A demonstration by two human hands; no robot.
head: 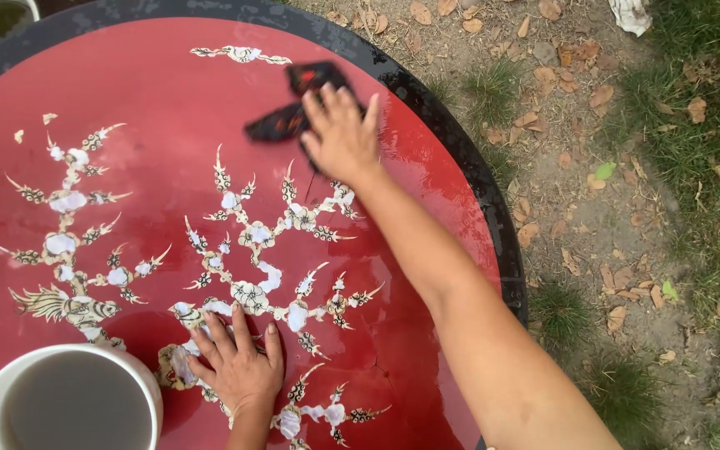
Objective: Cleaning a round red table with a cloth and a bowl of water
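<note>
A round red lacquered tabletop (pixel 168 92) with a black rim and pale inlaid blossom branches stands outdoors on bare dirt, dry leaves and grass tufts. A white bucket (pixel 68 400) of murky water sits near its edge. The right hand (pixel 342 133) presses a dark cloth (pixel 289 117) flat near the far rim, fingers spread; the left hand (pixel 239 362) rests open on the inlay, holding nothing.

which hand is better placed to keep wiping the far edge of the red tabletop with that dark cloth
The right hand, probably. It lies flat on the dark cloth near the black rim of the red tabletop, arm stretched out. The left hand is pressed flat near the white bucket, far from the cloth.
</note>
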